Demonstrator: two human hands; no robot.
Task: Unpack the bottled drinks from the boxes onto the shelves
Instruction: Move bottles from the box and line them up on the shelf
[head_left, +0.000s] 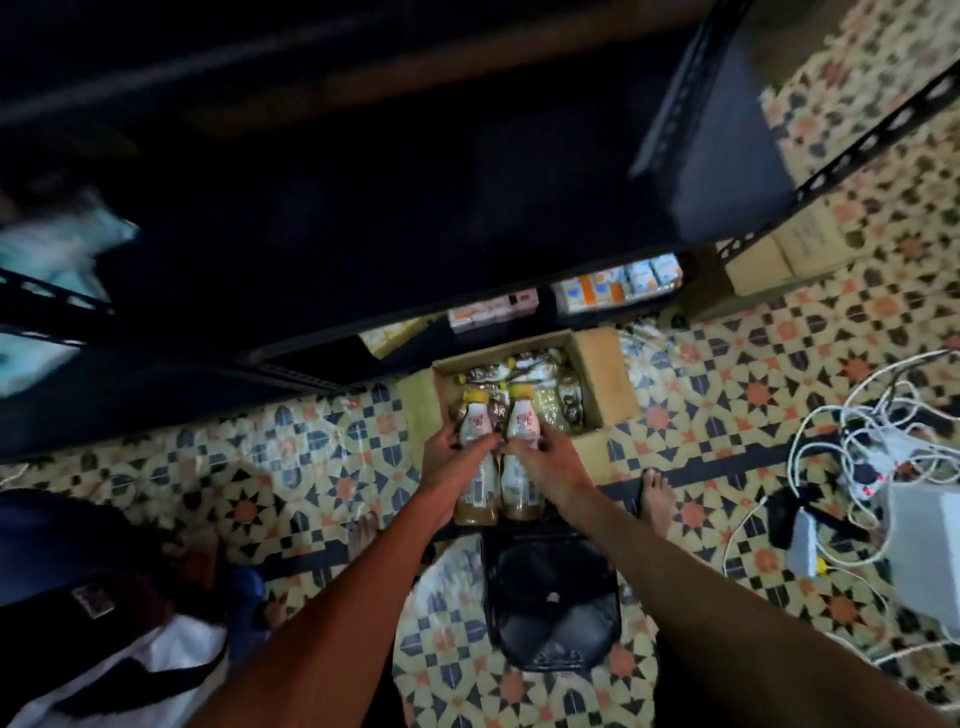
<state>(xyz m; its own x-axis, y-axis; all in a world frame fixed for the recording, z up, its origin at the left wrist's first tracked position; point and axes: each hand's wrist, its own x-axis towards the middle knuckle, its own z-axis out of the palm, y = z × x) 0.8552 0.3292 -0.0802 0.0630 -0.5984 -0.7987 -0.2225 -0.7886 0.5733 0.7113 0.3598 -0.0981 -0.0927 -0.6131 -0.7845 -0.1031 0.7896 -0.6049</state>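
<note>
Head view: both forearms reach down to the left grip (451, 448) and right grip (540, 457). Each clasps a yellow-capped bottle, the left bottle (475, 427) and right bottle (522, 428) side by side over the near edge of the open box (605, 374). Lift them upright and level toward the shelves (311, 371). The shelves are dark and blurred, so free space there cannot be made out.

Left hand (451, 449): bare arm outstretched, fingers (480, 446) curled round the left bottle (478, 423), at the box's (605, 374) near edge.
Right hand (545, 460): bare arm outstretched, gripping the right bottle (524, 422), same edge.
</note>
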